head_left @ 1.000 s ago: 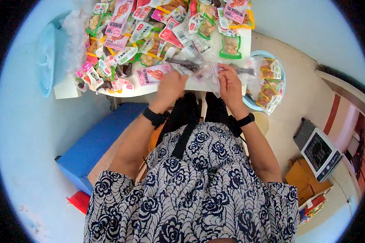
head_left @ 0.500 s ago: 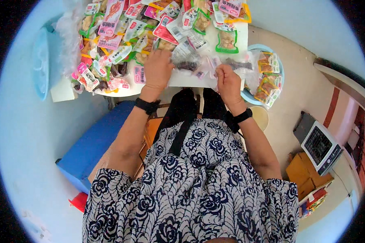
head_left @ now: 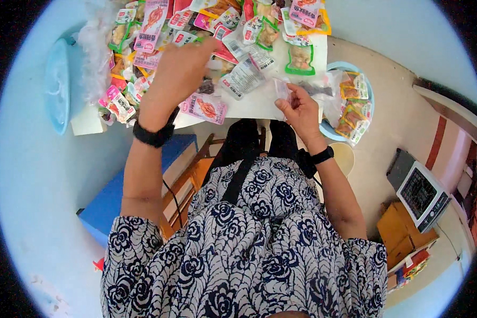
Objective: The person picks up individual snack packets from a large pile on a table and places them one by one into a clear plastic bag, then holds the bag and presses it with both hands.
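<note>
My left hand (head_left: 188,63) reaches over the heap of small snack packets (head_left: 143,29), fingers stretched toward a red packet (head_left: 228,52), with no held item visible. My right hand (head_left: 299,108) pinches a clear plastic bag (head_left: 282,90) at the white table's (head_left: 265,108) near right. A pink packet (head_left: 206,111) lies below my left hand. A white-and-silver packet (head_left: 241,79) lies between my hands. A dark packet (head_left: 315,90) sits just beyond my right hand.
A blue basin (head_left: 369,98) holding packets stands right of the table, above a cream bucket (head_left: 340,156). Another blue basin (head_left: 58,85) and crumpled plastic (head_left: 93,53) are at the left. A blue box (head_left: 116,191), wooden chair (head_left: 201,169) and grey scale (head_left: 416,193) are lower down.
My left hand has moved up and left across the packets, uncovering the pink packet and white-and-silver packet. My right hand stays at the table's right, still pinching plastic.
</note>
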Demonstrator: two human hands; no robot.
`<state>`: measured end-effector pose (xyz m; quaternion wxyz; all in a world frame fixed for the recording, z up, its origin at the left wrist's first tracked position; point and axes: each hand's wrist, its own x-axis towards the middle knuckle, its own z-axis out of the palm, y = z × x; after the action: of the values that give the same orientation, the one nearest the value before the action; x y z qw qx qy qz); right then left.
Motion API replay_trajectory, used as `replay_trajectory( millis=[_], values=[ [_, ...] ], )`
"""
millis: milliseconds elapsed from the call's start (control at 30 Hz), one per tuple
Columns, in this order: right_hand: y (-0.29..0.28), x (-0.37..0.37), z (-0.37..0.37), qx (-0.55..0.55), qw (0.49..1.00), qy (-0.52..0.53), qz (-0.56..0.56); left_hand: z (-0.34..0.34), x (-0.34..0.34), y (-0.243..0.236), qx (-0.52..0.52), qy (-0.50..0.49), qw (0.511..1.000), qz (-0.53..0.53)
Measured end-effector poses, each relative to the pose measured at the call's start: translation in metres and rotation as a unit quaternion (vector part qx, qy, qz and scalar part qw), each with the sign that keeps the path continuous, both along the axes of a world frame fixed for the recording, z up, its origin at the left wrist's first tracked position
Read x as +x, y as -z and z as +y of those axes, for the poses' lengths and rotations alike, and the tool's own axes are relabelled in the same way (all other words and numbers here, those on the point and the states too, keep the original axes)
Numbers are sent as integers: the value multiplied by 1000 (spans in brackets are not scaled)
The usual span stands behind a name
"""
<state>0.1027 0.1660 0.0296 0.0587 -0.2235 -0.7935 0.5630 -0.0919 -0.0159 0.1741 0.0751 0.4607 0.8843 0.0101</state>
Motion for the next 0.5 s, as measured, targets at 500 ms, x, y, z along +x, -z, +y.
replay_trajectory(
  millis=[500],
  values=[
    [15, 2, 2, 9, 1000, 17, 16, -7, 66, 85, 193, -48, 979, 55]
  ],
)
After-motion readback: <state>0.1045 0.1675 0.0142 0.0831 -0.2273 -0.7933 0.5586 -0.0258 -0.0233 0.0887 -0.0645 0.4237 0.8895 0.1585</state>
